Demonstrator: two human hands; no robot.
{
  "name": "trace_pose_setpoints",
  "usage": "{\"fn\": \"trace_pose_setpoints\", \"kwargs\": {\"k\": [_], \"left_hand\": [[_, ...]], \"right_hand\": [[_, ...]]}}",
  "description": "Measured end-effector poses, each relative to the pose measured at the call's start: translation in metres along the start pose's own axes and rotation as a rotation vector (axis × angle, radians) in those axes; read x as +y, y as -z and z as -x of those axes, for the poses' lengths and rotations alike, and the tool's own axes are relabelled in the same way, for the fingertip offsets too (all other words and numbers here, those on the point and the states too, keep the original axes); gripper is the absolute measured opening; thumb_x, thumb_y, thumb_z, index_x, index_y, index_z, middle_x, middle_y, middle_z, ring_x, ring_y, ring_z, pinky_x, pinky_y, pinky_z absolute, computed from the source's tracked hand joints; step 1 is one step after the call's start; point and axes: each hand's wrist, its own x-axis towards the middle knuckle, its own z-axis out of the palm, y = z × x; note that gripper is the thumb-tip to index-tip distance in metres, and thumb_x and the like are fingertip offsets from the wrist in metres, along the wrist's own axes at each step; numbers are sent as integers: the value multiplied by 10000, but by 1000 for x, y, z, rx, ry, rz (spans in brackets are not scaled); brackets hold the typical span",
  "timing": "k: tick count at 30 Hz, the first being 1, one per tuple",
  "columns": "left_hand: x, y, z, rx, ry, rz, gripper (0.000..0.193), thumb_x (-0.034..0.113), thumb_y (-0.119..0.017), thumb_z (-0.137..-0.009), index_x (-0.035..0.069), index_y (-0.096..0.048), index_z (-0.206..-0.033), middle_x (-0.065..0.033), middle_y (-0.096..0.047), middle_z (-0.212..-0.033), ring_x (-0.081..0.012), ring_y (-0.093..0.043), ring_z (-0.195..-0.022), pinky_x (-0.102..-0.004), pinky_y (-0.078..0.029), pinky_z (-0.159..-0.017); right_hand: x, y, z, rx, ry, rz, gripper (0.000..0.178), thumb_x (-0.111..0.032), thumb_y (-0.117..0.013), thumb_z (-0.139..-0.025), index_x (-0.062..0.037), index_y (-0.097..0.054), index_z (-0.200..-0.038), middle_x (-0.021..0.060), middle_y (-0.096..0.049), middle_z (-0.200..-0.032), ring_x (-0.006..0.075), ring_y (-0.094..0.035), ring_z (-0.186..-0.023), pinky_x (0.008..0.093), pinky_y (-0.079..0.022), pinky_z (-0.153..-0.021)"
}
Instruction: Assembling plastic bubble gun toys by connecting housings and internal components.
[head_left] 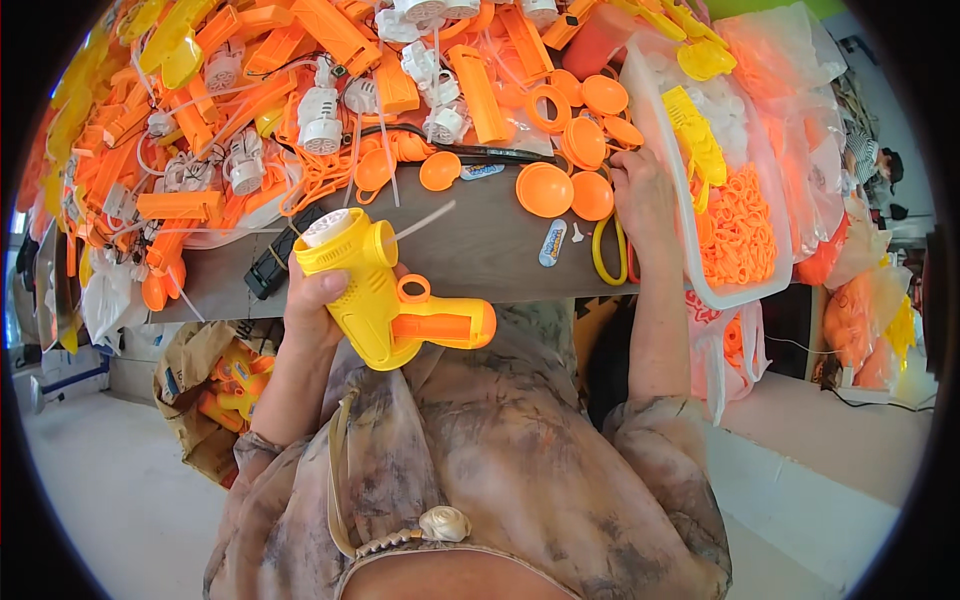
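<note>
In my left hand (pixel 318 300) is a yellow toy gun (pixel 365 310), held up off the table by its body. It has an orange panel in its handle, an orange ring trigger and a white round part in the open end. A thin clear tube sticks out to its right. My right hand (pixel 643 190) reaches to the orange round caps (pixel 584 143), its bent fingers at the edge of one cap (pixel 623 132). What lies between those fingertips is hidden. Flat orange discs (pixel 545 190) lie just left of that hand, and yellow-handled scissors (pixel 606 252) below it.
A large pile of orange parts (pixel 200 120) and white motor units (pixel 320 120) covers the table's (pixel 480 240) back and left. At right stands a white bin (pixel 700 285) with small orange rings and yellow parts. A sack (pixel 195 400) of toy guns sits below left.
</note>
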Motion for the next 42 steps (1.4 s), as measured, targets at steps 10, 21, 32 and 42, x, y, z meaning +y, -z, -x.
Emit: {"fn": "trace_pose_setpoints", "kwargs": {"k": [10,21,32,42], "left_hand": [[-1,2,0,9,2,-27,643,226,-688,-621,-48,-479,-1164,-201,-620,-963,-336,-663,-780,-430,-570,-702],[-1,-3,-8,-4,12,-17,632,235,-682,-655,-50,-466,-1176,-198,-618,-985,-325,-655,-803,-414,-559,-727],[3,-15,-17,-4,16,-62,616,272,-699,-666,-65,-500,-1142,-173,-629,-948,-258,-654,-782,-359,-548,-690],[7,-18,-16,-18,37,-73,600,253,-693,-661,-62,-507,-1136,-172,-632,-944,-255,-653,-783,-364,-543,-703]], "right_hand": [[6,-9,-13,11,29,-168,201,-65,-577,-811,-10,-660,-986,169,-587,-925,326,-572,-877,394,-447,-787],[1,2,-12,-198,18,-85,174,-100,-624,-765,5,-638,-903,149,-538,-925,305,-549,-890,384,-435,-774],[11,-9,-11,-85,181,-136,119,-67,-615,-785,34,-554,-803,140,-533,-868,311,-529,-829,370,-424,-742],[-72,33,18,-384,21,-1110,105,-17,-561,-834,11,-497,-912,122,-544,-1037,180,-559,-905,301,-463,-786]]}}
